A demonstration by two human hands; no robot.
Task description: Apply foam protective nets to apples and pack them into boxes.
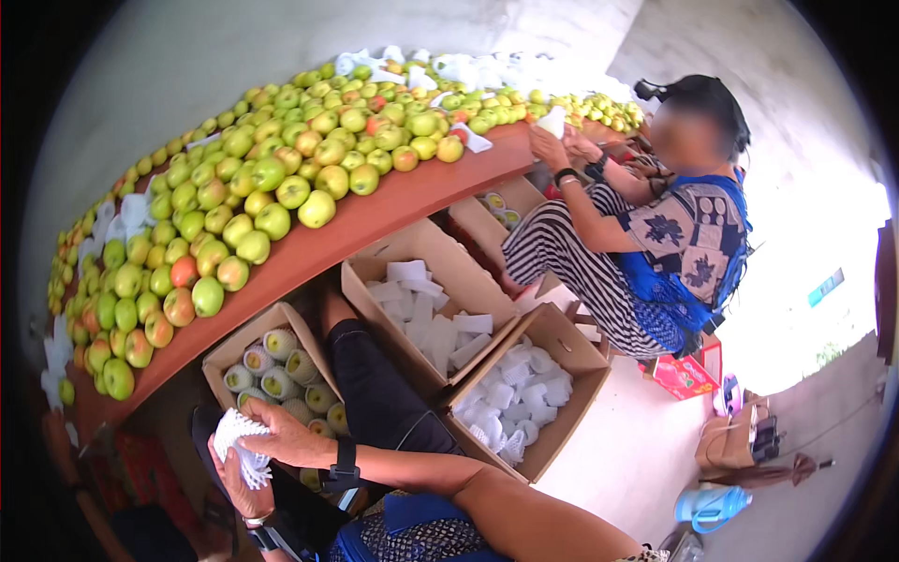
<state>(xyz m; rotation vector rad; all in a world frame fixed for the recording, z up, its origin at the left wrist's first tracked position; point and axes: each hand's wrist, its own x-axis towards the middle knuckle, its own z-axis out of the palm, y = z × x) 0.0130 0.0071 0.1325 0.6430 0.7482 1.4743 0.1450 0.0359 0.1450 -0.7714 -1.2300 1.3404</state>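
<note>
My left hand and my right hand are together above my lap, both holding a white foam fruit net. The net's loose strands hang at its lower end. I cannot tell whether an apple is inside it. Just beyond my hands, a cardboard box between my legs holds several apples in foam nets. Right of my leg stand a box of folded foam pieces and a box of loose foam nets.
A long reddish-brown table bears a large heap of green and reddish apples. A co-worker sits at the right, holding a white foam piece. A blue thermos jug lies on the floor. Another person's arm shows at the left.
</note>
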